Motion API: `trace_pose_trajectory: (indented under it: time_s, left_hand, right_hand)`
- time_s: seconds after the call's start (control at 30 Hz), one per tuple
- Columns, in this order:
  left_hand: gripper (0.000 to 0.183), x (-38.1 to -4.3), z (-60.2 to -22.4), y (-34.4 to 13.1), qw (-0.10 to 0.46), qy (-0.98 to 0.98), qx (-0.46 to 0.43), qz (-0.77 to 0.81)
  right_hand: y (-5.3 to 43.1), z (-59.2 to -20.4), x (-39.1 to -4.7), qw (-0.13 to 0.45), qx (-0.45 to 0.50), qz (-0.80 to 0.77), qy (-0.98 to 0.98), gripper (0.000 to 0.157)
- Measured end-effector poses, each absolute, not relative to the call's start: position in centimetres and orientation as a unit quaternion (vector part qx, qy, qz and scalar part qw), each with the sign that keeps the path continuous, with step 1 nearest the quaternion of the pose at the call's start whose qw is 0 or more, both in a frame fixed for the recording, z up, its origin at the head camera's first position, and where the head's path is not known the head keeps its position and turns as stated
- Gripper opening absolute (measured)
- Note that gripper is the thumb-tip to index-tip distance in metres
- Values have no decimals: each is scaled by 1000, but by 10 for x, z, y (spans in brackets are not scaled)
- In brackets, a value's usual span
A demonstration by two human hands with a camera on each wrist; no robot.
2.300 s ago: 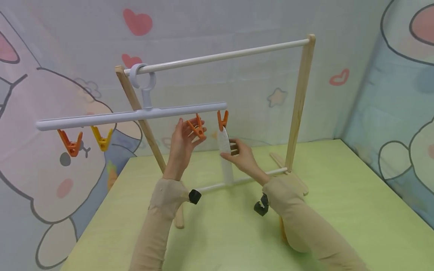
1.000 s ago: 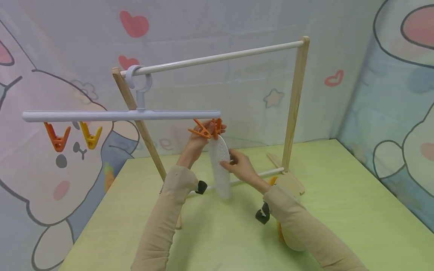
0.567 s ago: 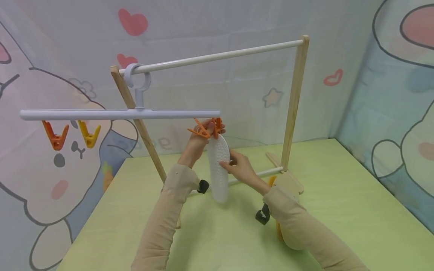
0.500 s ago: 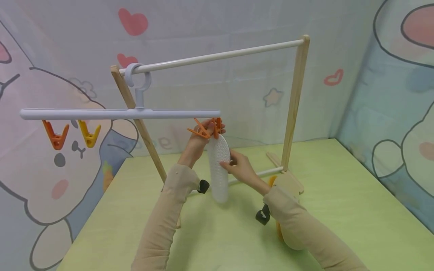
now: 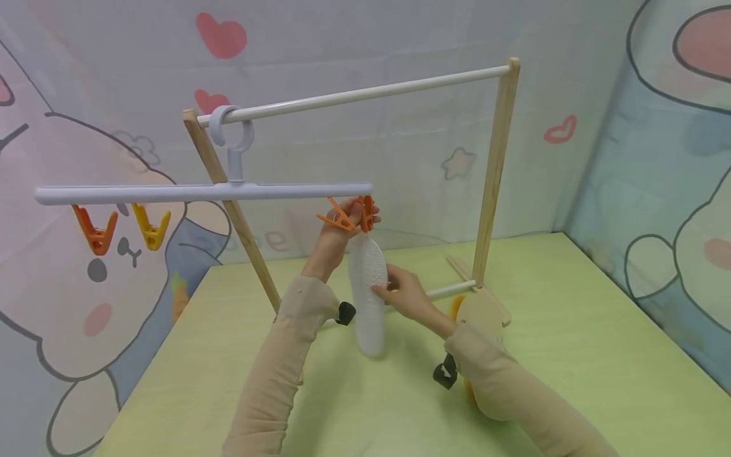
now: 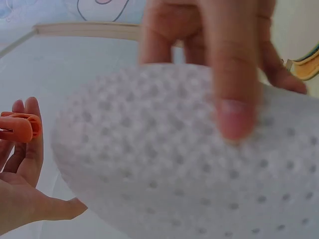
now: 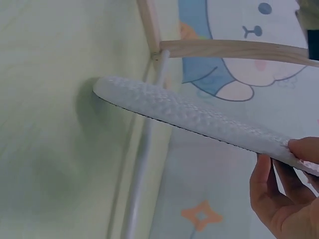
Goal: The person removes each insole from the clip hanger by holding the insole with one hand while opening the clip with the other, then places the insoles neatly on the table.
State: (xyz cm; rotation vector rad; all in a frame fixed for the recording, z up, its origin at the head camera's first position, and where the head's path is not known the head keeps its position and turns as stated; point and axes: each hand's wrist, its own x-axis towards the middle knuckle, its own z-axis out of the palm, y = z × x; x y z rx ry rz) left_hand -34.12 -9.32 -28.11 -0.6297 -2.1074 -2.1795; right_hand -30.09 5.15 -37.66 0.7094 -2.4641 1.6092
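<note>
A white, textured insole (image 5: 370, 317) hangs upright below the right end of a pale clip hanger (image 5: 171, 193). My right hand (image 5: 408, 295) pinches its edge, thumb on the dimpled face and fingers behind, as the right wrist view also shows on the insole (image 7: 189, 112). Its rounded top lies just under an orange clip (image 5: 367, 216). At that clip is my left hand (image 5: 328, 244), its thumb beside it and fingers behind; in the left wrist view the clip (image 6: 20, 128) lies against the fingers. A second orange clip (image 5: 339, 221) sits tilted against the left hand.
The hanger hooks over the white top rod (image 5: 365, 96) of a wooden-posted rack (image 5: 498, 171). Another orange clip (image 5: 97, 235) and a yellow clip (image 5: 151, 231) hang at its left. A cream piece with orange edging (image 5: 482, 311) lies partly under the right sleeve on the green table (image 5: 582, 355).
My left hand has moved right to the end clip, and the second clip has tipped over. Most recently the right hand and insole have shifted slightly down, the insole's top sinking below the clip.
</note>
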Motion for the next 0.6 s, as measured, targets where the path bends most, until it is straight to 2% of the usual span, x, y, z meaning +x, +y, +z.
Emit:
trace_pose_trajectory:
  time_s: [0.27, 0.6]
  left_hand:
    - [65, -338, -284, -91, 33, -669, -218, -710]
    - [54, -337, -287, -92, 17, -695, -226, -683]
  right_hand:
    - [55, -386, -302, 66, 240, 534, -808, 35]
    - [63, -385, -296, 42, 224, 548, -805, 33]
